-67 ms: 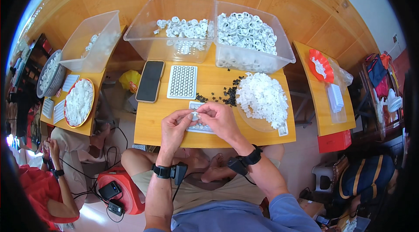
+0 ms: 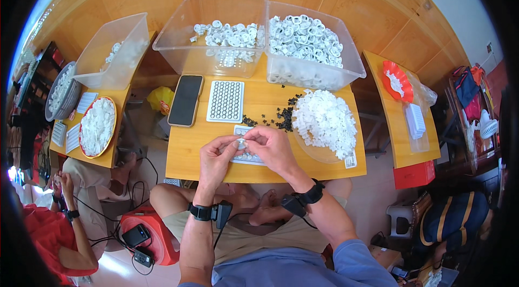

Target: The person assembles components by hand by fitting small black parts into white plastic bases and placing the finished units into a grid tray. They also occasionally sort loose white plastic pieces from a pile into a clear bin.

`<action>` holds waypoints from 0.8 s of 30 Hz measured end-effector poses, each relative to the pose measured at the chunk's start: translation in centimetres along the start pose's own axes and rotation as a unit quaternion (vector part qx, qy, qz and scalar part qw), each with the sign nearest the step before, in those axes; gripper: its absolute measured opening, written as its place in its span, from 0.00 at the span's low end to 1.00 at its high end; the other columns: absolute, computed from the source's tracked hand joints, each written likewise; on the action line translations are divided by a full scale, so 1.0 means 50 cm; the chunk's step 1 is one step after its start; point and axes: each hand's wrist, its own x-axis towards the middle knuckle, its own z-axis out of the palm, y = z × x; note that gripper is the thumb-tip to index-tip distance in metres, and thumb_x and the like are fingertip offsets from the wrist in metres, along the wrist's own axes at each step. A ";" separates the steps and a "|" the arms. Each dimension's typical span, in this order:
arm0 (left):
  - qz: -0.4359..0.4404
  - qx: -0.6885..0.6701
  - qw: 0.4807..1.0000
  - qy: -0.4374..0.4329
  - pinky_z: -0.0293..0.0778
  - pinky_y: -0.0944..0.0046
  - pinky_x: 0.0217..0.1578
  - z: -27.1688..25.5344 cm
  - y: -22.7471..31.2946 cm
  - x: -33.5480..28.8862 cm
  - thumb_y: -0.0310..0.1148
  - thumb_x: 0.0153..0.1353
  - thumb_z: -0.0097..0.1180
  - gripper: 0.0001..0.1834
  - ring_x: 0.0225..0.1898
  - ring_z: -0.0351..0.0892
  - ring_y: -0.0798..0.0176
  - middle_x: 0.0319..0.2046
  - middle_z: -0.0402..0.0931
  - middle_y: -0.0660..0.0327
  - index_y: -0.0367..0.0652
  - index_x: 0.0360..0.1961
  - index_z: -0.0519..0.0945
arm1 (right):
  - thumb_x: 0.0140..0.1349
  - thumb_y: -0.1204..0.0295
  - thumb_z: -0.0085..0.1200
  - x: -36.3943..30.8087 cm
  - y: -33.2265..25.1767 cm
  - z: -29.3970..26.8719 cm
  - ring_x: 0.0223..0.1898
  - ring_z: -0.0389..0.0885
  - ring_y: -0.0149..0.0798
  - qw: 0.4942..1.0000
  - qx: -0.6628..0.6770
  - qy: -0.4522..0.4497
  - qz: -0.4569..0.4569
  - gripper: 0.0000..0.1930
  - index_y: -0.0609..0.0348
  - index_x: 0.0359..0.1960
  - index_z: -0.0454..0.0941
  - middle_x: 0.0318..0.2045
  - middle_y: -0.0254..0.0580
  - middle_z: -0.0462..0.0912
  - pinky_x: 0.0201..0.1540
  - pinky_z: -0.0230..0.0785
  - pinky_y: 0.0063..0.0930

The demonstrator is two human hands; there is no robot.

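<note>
Both my hands meet over the near edge of the table, pinching one small round white plastic part (image 2: 241,144) between them. My left hand (image 2: 217,157) grips its left side with thumb and forefinger. From the right, my right hand (image 2: 270,147) has its fingertips closed on the same part and hides some of it. Right beneath the hands lies a white tray (image 2: 250,158) with round cells, partly covered by them. Small black pieces (image 2: 285,118) are scattered just beyond, beside a heap of flat white plastic pieces (image 2: 324,122).
A second round-celled tray (image 2: 225,101) and a phone (image 2: 185,100) lie farther back. Two clear bins, the left bin (image 2: 178,30) and the right bin (image 2: 319,77), hold white parts. Another person's hands (image 2: 64,181) are at the far left, near a red stool (image 2: 162,233).
</note>
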 end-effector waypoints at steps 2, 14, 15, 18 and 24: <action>-0.001 0.015 1.000 0.006 0.82 0.68 0.45 0.001 0.000 -0.002 0.21 0.68 0.57 0.11 0.41 0.85 0.65 0.42 0.84 0.52 0.28 0.49 0.81 | 0.59 0.77 0.60 0.000 0.000 0.002 0.32 0.86 0.30 1.000 0.009 0.008 0.005 0.07 0.68 0.37 0.82 0.31 0.43 0.88 0.35 0.78 0.24; 0.007 0.037 0.999 0.009 0.81 0.69 0.44 -0.003 -0.011 -0.002 0.20 0.67 0.58 0.09 0.39 0.84 0.66 0.39 0.84 0.54 0.28 0.47 0.81 | 0.58 0.80 0.58 -0.010 -0.005 0.023 0.28 0.85 0.34 0.989 -0.080 0.064 -0.106 0.05 0.67 0.35 0.80 0.28 0.45 0.86 0.32 0.77 0.27; -0.006 0.026 1.000 0.017 0.81 0.68 0.45 -0.002 -0.009 -0.001 0.20 0.67 0.57 0.10 0.39 0.84 0.66 0.40 0.84 0.54 0.28 0.48 0.81 | 0.58 0.80 0.58 -0.010 -0.006 0.024 0.28 0.85 0.34 0.988 -0.083 0.067 -0.111 0.05 0.67 0.35 0.80 0.28 0.45 0.86 0.32 0.77 0.27; 0.001 0.021 1.000 0.016 0.81 0.68 0.45 0.000 -0.001 0.001 0.19 0.67 0.55 0.11 0.39 0.85 0.65 0.41 0.84 0.53 0.28 0.49 0.81 | 0.58 0.80 0.57 -0.007 -0.008 0.023 0.28 0.85 0.35 0.994 -0.025 0.074 -0.072 0.04 0.68 0.34 0.80 0.27 0.46 0.85 0.32 0.77 0.27; -0.022 0.023 0.999 0.014 0.82 0.67 0.45 -0.006 0.000 0.001 0.19 0.66 0.54 0.11 0.39 0.85 0.64 0.41 0.84 0.52 0.27 0.48 0.82 | 0.59 0.81 0.57 -0.009 -0.010 0.018 0.28 0.85 0.35 0.994 -0.039 0.052 -0.087 0.04 0.68 0.35 0.79 0.27 0.48 0.85 0.31 0.76 0.28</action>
